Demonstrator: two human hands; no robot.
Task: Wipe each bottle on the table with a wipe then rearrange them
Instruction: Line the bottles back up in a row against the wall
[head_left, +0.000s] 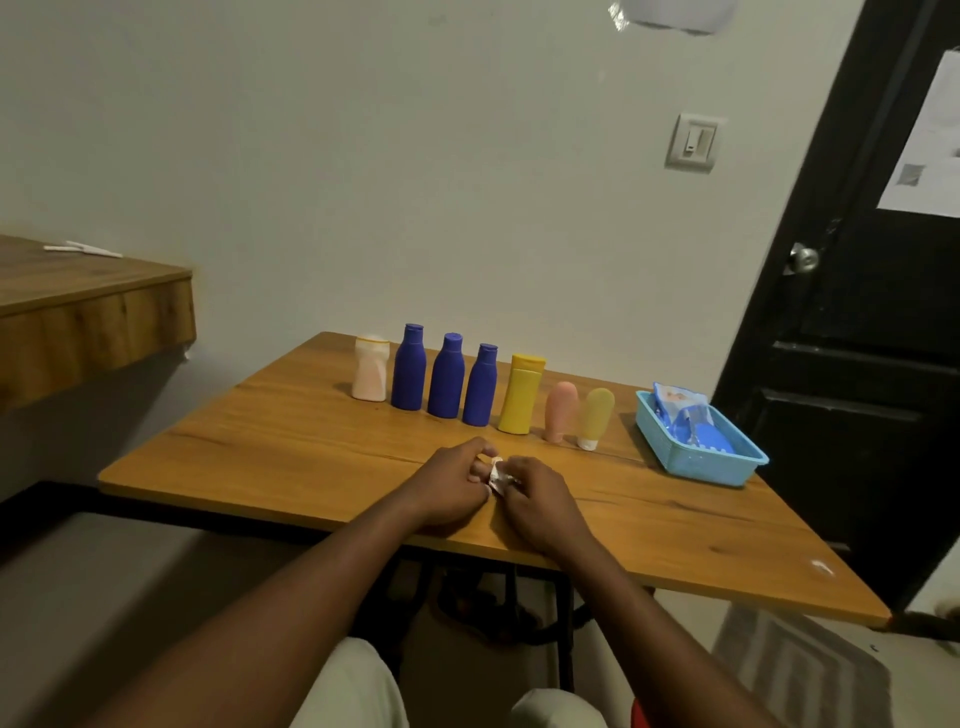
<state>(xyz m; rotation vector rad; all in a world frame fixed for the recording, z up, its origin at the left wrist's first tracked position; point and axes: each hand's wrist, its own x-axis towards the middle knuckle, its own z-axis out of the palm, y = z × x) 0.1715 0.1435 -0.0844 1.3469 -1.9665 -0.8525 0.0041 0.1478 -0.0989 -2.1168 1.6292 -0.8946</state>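
Both hands met low over the front of the table (260, 441), with a small white wipe (497, 475) bunched between them. The left hand (457, 480) pinched 1 edge of it with curled fingertips and the right hand (540, 501) pinched the other; how the thumbs lay could not be told. The wipe looked thin, soft and limp, so it would probably need opening out or folding into a pad before it could cover a surface.

Behind the hands, well apart from them, 7 bottles stood upright in a row: a white bottle (371, 369) at the left, then 3 blue bottles, the tallest (409, 369) first, a yellow bottle (521, 395), a pink tube (561, 410) and a pale yellow tube (596, 415), both tubes standing on their caps. All appeared to be smooth plastic, probably light and easily tipped, and likely slick under a damp wipe. A sound hold would be round the body with 1 hand while the other wiped. The 2 tubes looked soft-walled and might give under a squeeze, so the stiffer cap end seemed safer.

A blue basket (696, 462) holding a wipe packet (678, 402) sat at the table's right edge
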